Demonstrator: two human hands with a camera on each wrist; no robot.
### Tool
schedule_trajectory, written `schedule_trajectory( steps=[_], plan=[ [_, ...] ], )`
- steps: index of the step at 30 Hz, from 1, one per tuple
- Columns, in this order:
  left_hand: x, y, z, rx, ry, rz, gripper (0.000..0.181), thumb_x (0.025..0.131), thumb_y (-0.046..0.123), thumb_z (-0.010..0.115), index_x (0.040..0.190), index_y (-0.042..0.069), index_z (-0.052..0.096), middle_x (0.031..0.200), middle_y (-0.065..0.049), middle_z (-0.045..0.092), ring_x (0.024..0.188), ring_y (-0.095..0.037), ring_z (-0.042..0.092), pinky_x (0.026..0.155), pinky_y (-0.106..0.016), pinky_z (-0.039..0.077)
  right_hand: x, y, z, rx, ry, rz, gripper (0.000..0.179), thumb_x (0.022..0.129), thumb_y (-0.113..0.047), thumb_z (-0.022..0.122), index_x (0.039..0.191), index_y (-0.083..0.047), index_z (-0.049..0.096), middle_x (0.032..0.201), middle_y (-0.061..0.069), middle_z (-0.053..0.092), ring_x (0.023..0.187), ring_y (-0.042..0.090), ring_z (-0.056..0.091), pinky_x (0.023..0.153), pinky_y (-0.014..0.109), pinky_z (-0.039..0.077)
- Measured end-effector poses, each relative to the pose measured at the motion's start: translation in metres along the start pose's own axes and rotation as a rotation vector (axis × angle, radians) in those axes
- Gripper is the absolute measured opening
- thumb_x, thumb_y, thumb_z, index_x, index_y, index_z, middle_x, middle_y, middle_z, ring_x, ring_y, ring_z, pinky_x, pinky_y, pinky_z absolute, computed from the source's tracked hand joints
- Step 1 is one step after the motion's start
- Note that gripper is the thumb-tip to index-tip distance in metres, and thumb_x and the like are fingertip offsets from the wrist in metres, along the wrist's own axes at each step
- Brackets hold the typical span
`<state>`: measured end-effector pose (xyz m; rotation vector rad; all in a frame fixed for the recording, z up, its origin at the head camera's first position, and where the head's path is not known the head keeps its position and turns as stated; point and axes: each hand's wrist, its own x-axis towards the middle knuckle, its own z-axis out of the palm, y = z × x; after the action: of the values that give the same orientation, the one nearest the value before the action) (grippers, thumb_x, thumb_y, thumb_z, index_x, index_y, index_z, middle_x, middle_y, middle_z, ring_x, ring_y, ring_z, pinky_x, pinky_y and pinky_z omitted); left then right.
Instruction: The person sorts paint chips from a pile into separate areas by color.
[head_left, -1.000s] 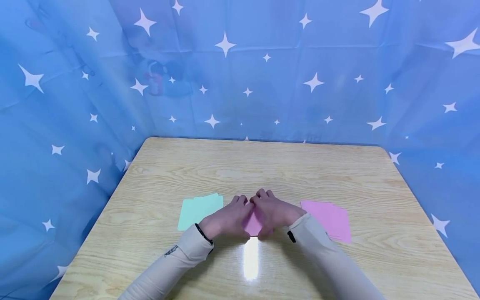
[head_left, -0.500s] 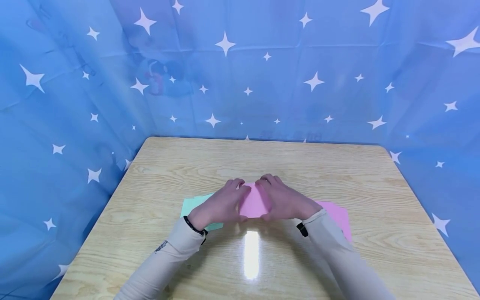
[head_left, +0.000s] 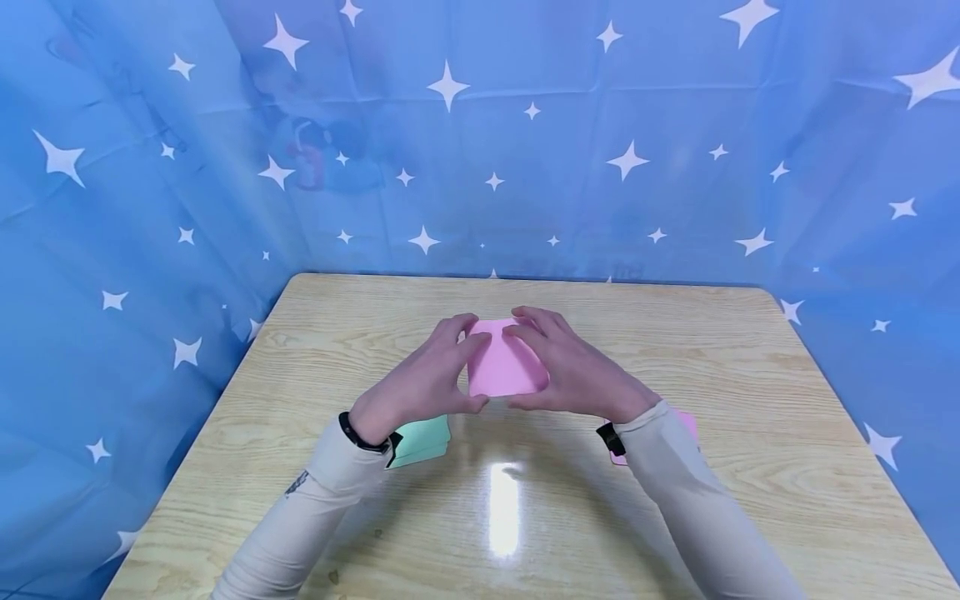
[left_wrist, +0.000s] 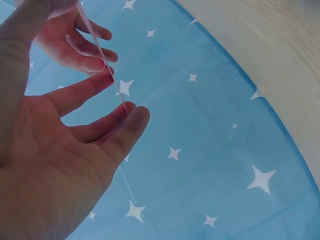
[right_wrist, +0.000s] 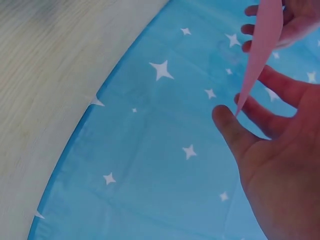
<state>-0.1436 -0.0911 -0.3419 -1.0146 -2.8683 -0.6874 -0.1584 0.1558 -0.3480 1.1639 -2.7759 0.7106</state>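
Observation:
A thin pink card [head_left: 504, 362] is held up between both hands, over the table, in the head view. My left hand [head_left: 420, 375] grips its left side, and my right hand [head_left: 588, 371] grips the right side. Seen nearly edge-on in the left wrist view, the card [left_wrist: 102, 52] has its lower end pinched between thumb and fingertips. In the right wrist view the card [right_wrist: 262, 42] looks slightly bowed, its lower corner between thumb and fingers. Green cards [head_left: 422, 440] lie below my left wrist. More pink cards [head_left: 688, 423] lie mostly hidden behind my right forearm.
The light wooden table [head_left: 375, 325] has rounded far corners. A blue curtain [head_left: 562, 208] with white stars hangs behind it and along both sides. A bright light reflection shows on the tabletop near the front.
Both hands have risen and moved farther forward with the pink card, which was down near the tabletop a second ago. The forearms now cover more of the side piles.

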Motion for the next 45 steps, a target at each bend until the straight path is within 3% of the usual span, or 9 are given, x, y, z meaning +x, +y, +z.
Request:
schedule_trajectory(
  steps=[8,14,23,29,36,45],
  plan=[
    [-0.001,0.002,-0.008,-0.003,0.023,0.01,0.069,0.074,0.031,0.082,0.133,0.011,0.053,0.145,-0.015,0.037,0.13,-0.025,0.038,0.093,-0.035,0.051,0.005,-0.001,-0.005,-0.084,0.074,-0.117,0.076,0.077,-0.05,0.079,0.136,-0.009,0.052,0.148,0.015,0.039,0.139,0.029,0.033,0.101,0.045,0.047],
    [0.004,0.006,-0.014,0.014,0.056,0.048,0.069,0.075,0.03,0.082,0.134,0.01,0.053,0.144,-0.016,0.037,0.127,-0.026,0.039,0.094,-0.036,0.05,0.005,-0.004,-0.016,-0.103,0.11,-0.123,0.075,0.076,-0.047,0.08,0.133,-0.007,0.055,0.148,0.014,0.04,0.138,0.028,0.034,0.103,0.043,0.046],
    [0.027,0.022,-0.024,0.077,0.12,0.136,0.068,0.076,0.032,0.081,0.133,0.008,0.053,0.146,-0.018,0.038,0.135,-0.027,0.037,0.104,-0.036,0.044,-0.005,0.0,-0.046,-0.147,0.184,-0.142,0.073,0.073,-0.04,0.084,0.131,-0.007,0.056,0.146,0.013,0.041,0.136,0.027,0.036,0.105,0.042,0.044],
    [0.045,0.038,-0.026,0.084,0.119,0.199,0.069,0.076,0.032,0.082,0.133,0.006,0.053,0.144,-0.019,0.04,0.133,-0.029,0.039,0.105,-0.037,0.043,-0.019,0.003,-0.064,-0.184,0.182,-0.08,0.076,0.073,-0.042,0.084,0.134,-0.007,0.055,0.148,0.013,0.04,0.137,0.028,0.036,0.102,0.046,0.046],
    [0.071,0.058,-0.011,0.123,0.096,0.238,0.067,0.077,0.035,0.08,0.132,0.007,0.053,0.146,-0.021,0.038,0.138,-0.029,0.035,0.111,-0.035,0.036,-0.046,0.014,-0.079,-0.202,0.169,0.022,0.079,0.073,-0.041,0.084,0.137,-0.006,0.053,0.151,0.012,0.036,0.14,0.031,0.032,0.105,0.051,0.041],
    [0.1,0.09,0.027,0.14,-0.011,0.254,0.064,0.079,0.041,0.078,0.129,0.009,0.054,0.15,-0.021,0.035,0.14,-0.029,0.034,0.111,-0.033,0.037,-0.095,0.038,-0.084,-0.226,0.16,0.085,0.076,0.071,-0.041,0.085,0.131,-0.003,0.057,0.149,0.016,0.039,0.139,0.037,0.032,0.103,0.056,0.04]
  ],
)
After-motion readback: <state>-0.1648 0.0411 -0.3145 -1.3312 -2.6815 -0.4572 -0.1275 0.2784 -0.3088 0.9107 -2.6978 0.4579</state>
